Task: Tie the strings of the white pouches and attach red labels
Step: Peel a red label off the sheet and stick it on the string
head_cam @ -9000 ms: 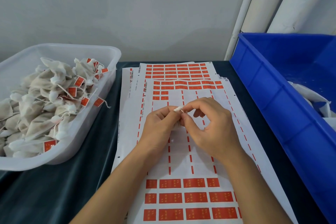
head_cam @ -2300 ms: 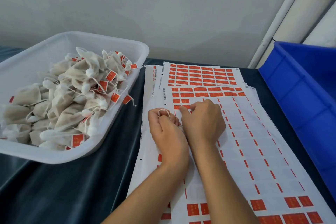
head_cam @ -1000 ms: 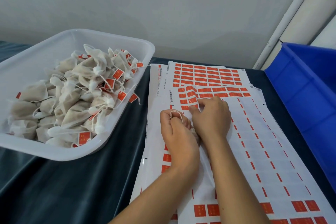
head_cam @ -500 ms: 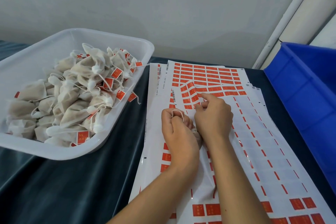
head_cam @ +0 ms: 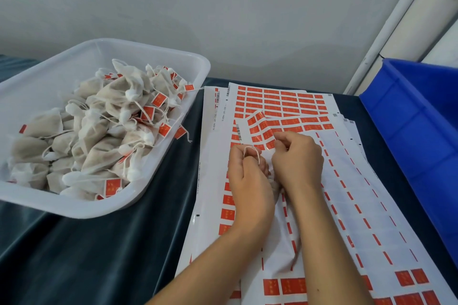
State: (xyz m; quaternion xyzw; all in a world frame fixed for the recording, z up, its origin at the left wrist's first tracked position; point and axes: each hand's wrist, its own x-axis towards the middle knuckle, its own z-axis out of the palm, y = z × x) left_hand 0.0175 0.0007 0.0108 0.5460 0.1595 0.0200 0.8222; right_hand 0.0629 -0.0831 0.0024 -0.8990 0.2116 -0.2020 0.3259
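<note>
Here my hands are close together over the label sheets (head_cam: 352, 205), which are spread in an overlapping stack on the dark table (head_cam: 99, 255). My left hand (head_cam: 249, 176) is curled into a fist, and a loop of white string (head_cam: 251, 153) pokes up over its knuckles, so its fingers grip the string. The pouch (head_cam: 273, 184) itself is mostly hidden: only a sliver of pale fabric shows in the gap between my two hands, down against the sheets. My right hand (head_cam: 297, 156) sits just beside the left, fingers curled, its fingertips pinching at the near edge of the top sheet, where a corner with red labels (head_cam: 259, 129) is lifted and bent up off the stack. I cannot tell whether a single label is between the fingers or only the sheet's edge.

Much of the top sheet under my forearms is bare backing with thin red strips between the blank places; whole labels are left in rows at its far end and along its near edge.

To my left a white tray (head_cam: 158, 176) stands on the table, heaped with tied pouches (head_cam: 99, 136), many carrying red labels on their strings; one label hangs over the tray's right rim. To my right is a blue bin (head_cam: 409, 131), touching the far sheets' edge or just beside it.
</note>
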